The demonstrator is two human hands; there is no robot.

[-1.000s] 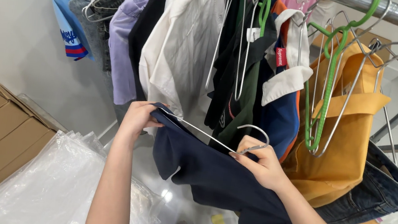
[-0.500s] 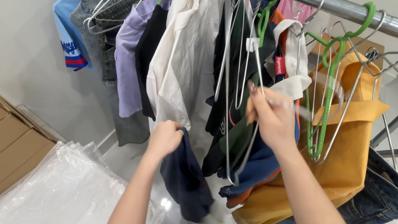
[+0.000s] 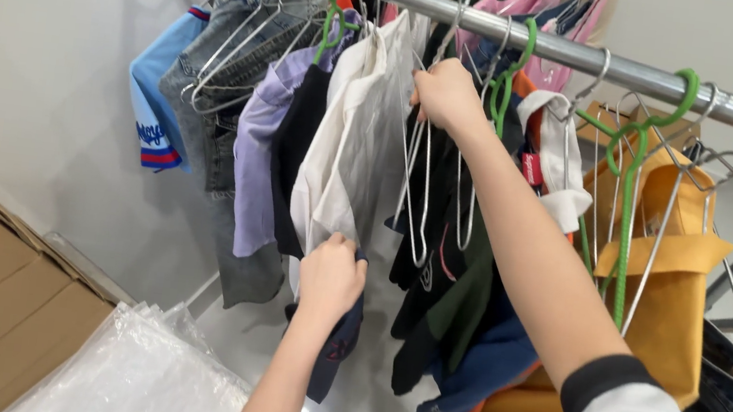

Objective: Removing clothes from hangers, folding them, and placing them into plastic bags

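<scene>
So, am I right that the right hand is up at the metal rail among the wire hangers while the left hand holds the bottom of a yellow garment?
Not quite: the head view shows the left hand gripping a dark navy garment, not a yellow one. The rest stands: the right hand is up by the metal rail among the wire hangers.

The right hand [image 3: 445, 95] hides the wire hanger's hook, and the left hand [image 3: 330, 276] covers much of the navy garment [image 3: 335, 351].

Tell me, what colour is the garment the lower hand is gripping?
Dark navy garment, gripped by the left hand; the head view shows it.
</scene>
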